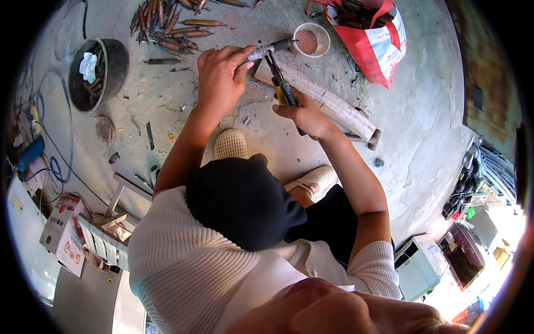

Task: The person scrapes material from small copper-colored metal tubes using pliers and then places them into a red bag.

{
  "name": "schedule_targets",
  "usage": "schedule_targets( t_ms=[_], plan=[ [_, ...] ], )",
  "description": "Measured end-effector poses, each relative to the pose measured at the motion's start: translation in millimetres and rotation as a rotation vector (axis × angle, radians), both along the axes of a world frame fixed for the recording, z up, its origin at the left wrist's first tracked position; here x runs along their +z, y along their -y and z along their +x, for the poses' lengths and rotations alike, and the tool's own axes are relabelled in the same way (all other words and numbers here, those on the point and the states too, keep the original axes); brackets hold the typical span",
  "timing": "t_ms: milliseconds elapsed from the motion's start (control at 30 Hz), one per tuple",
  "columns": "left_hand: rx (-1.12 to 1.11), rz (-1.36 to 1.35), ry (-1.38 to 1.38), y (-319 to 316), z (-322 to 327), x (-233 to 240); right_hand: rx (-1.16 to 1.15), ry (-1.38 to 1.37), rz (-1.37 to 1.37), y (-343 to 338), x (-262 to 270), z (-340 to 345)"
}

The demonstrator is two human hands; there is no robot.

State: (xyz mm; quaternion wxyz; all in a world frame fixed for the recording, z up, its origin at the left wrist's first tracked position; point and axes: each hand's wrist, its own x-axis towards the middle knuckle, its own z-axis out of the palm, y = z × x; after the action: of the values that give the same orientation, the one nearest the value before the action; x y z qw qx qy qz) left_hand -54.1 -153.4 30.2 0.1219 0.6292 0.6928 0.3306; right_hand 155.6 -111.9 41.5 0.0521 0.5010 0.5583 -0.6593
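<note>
My left hand (223,69) grips a dark tube with a grey wrapped middle (260,53), probably a copper filter drier. Its narrow tip points over a white plastic cup (324,46) that holds reddish granules (307,42). My right hand (306,115) is closed around pliers (280,81) with black and yellow handles. The plier jaws reach up to the underside of the tube; whether they bite on it I cannot tell. Below the tube, a pale wooden beam (329,98) runs diagonally, with a dark metal piece at its lower right end.
Several spindle-shaped copper tubes (183,31) lie piled on the concrete floor. A black bucket (117,67) at the left contains more tubes and a white cloth. A red and white bag (388,50) full of tubes stands at the upper right. Blue hose (66,167) coils at the far left.
</note>
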Motion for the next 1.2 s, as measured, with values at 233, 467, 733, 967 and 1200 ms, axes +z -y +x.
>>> schedule_targets(
  t_ms=[233,467,733,967,1200],
  plan=[
    [-0.04,-0.053,-0.012,-0.3,0.8,4.7,-0.045,-0.017,0.018,6.6,-6.2,0.7],
    [-0.046,-0.029,-0.014,-2.7,3.5,2.9,-0.044,-0.009,0.116,11.3,-9.6,0.2],
    [-0.047,-0.072,-0.021,-2.0,2.3,-4.4,-0.069,-0.01,0.111,14.0,-12.2,-3.3],
    [0.063,-0.285,1.286,2.5,14.3,-29.2,-0.248,-0.122,0.189,6.9,-27.3,1.8],
    [-0.445,-0.632,1.16,27.3,73.2,-46.0,-0.342,-0.123,0.115,4.3,-11.2,-3.7]
  ],
)
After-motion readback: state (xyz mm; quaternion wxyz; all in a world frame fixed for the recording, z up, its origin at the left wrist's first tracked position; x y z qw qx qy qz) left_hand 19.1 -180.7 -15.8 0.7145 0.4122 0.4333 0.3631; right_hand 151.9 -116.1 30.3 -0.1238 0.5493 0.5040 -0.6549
